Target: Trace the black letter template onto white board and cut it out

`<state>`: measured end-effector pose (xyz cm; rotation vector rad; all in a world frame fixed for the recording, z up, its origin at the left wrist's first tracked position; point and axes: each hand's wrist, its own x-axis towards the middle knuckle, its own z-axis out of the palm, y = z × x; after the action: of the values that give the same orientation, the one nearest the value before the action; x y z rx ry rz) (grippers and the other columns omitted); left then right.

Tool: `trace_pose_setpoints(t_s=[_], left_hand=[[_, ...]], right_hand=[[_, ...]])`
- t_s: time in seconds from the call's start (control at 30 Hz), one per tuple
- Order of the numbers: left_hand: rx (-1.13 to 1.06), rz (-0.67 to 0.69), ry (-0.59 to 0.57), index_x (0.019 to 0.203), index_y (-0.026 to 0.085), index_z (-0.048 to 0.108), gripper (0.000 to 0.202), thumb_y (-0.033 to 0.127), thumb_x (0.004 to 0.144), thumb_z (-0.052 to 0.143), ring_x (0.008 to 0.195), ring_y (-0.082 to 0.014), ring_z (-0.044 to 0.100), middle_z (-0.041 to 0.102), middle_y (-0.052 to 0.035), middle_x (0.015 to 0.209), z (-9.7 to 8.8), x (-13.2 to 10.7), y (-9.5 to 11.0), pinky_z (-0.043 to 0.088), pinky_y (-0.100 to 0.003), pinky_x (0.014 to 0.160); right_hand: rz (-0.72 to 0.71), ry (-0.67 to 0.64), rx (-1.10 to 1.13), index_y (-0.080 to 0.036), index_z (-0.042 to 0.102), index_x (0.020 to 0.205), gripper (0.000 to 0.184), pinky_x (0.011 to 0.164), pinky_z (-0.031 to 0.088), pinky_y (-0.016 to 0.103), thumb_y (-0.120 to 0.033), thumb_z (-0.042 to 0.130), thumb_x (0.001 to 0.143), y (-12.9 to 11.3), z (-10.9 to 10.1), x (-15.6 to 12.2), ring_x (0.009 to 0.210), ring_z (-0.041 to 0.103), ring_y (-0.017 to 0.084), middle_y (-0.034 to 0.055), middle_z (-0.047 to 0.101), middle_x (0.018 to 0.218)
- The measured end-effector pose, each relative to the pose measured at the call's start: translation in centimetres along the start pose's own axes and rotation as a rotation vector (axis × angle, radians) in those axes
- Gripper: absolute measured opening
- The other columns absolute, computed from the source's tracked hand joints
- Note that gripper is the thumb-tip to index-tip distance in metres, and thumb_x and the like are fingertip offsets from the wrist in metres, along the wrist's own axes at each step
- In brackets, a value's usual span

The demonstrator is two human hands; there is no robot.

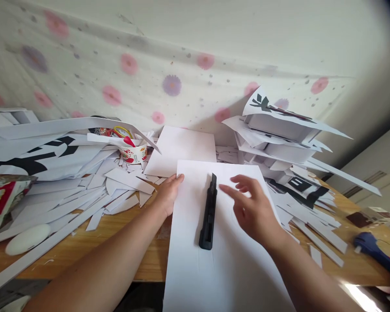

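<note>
A large white board [188,277] lies in front of me and reaches over the table's front edge. My left hand [170,190] grips its upper left edge, thumb on top and fingers mostly hidden at the side. On the board rests a black utility knife [209,216], its blade end pointing away from me. Just right of the knife hovers my right hand [251,206], index finger stretched toward it and the others loosely bent. The fingers hold nothing and appear apart from the knife. Behind the board, a second white board [185,149] lies against the wall side.
White paper strips [117,186] cover the left of the table [143,255], around a paper cup [133,154] of tools. Stacked white board pieces [276,130] stand back right. A blue glue gun [373,251] lies far right, and a white oval object [27,239] at left.
</note>
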<state>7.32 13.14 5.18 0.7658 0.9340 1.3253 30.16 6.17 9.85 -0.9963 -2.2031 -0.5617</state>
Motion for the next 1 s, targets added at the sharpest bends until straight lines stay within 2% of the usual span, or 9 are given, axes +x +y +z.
trace_pose_setpoints(t_s=[0.1,0.17,0.33,0.43,0.53,0.67,0.8,0.9,1.0], left_hand=[[-0.003,0.035,-0.015,0.091,0.018,0.065,0.039,0.045,0.067,0.077,0.097,-0.0250,0.064,0.071,-0.0058,0.097,0.1,-0.2,-0.2,0.053,-0.029,0.078],[0.000,0.048,-0.038,0.089,0.018,0.065,0.041,0.049,0.066,0.077,0.101,-0.0266,0.063,0.071,-0.0059,0.095,0.2,-0.4,-0.1,0.051,-0.030,0.083],[0.045,0.083,-0.072,0.087,0.019,0.064,0.043,0.055,0.068,0.074,0.100,-0.0278,0.061,0.069,-0.0060,0.091,0.5,-1.2,0.3,0.050,-0.032,0.083],[0.080,0.100,-0.075,0.085,0.020,0.062,0.043,0.058,0.068,0.071,0.098,-0.0273,0.060,0.068,-0.0055,0.090,0.7,-1.5,0.5,0.048,-0.032,0.083],[0.134,0.111,-0.043,0.082,0.020,0.062,0.043,0.059,0.069,0.070,0.098,-0.0253,0.058,0.066,-0.0042,0.089,0.8,-1.8,0.8,0.046,-0.028,0.084],[0.122,0.106,-0.059,0.073,0.020,0.057,0.039,0.056,0.071,0.070,0.085,-0.0219,0.057,0.061,-0.0017,0.076,1.1,-2.4,1.2,0.045,-0.026,0.073],[0.181,0.191,-0.032,0.068,0.020,0.054,0.038,0.056,0.074,0.067,0.074,-0.0188,0.053,0.055,-0.0006,0.069,1.2,-3.0,1.6,0.043,-0.025,0.067],[0.234,0.264,-0.011,0.064,0.021,0.051,0.037,0.053,0.078,0.064,0.070,-0.0158,0.048,0.051,0.0004,0.068,1.3,-3.5,1.9,0.040,-0.022,0.064],[0.262,0.279,-0.044,0.062,0.021,0.048,0.039,0.052,0.082,0.060,0.067,-0.0153,0.044,0.046,0.0007,0.065,1.4,-4.0,2.2,0.038,-0.022,0.062]], right_hand=[[-0.068,-0.138,-0.127,-0.029,0.058,0.125,0.059,0.067,0.052,0.034,0.006,0.045,0.079,0.1,1.4,0.3,0.089,0.052,0.021,0.0113,0.052,0.122],[-0.128,-0.190,-0.167,-0.031,0.060,0.123,0.055,0.067,0.051,0.034,0.002,0.050,0.080,0.1,2.1,0.7,0.086,0.052,0.021,0.0100,0.053,0.120],[-0.265,-0.114,-0.134,-0.026,0.067,0.099,0.031,0.060,0.044,0.028,-0.004,0.054,0.082,0.3,2.0,2.1,0.070,0.048,0.015,0.0053,0.056,0.092],[-0.298,-0.004,-0.004,-0.024,0.064,0.099,0.026,0.059,0.043,0.027,-0.005,0.056,0.083,1.1,1.4,2.0,0.065,0.048,0.013,0.0024,0.053,0.082],[-0.183,0.232,0.158,-0.022,0.060,0.107,0.031,0.053,0.043,0.027,-0.008,0.063,0.080,1.5,1.0,1.4,0.065,0.052,0.014,0.0025,0.053,0.080],[0.199,0.576,0.529,-0.022,0.057,0.107,0.039,0.048,0.044,0.026,-0.012,0.071,0.072,-0.6,1.4,0.8,0.060,0.055,0.013,0.0011,0.057,0.078],[0.512,0.569,0.925,-0.023,0.052,0.098,0.026,0.043,0.043,0.025,-0.029,0.068,0.079,-3.9,2.8,0.8,0.054,0.056,0.013,0.0016,0.059,0.077],[0.571,0.562,1.059,-0.022,0.052,0.093,0.023,0.040,0.040,0.023,-0.039,0.063,0.082,-5.4,3.4,1.2,0.053,0.054,0.013,0.0024,0.058,0.075],[0.545,0.579,1.087,-0.022,0.053,0.095,0.020,0.044,0.043,0.025,-0.038,0.059,0.085,-6.1,3.4,1.3,0.059,0.056,0.015,0.0044,0.058,0.077]])
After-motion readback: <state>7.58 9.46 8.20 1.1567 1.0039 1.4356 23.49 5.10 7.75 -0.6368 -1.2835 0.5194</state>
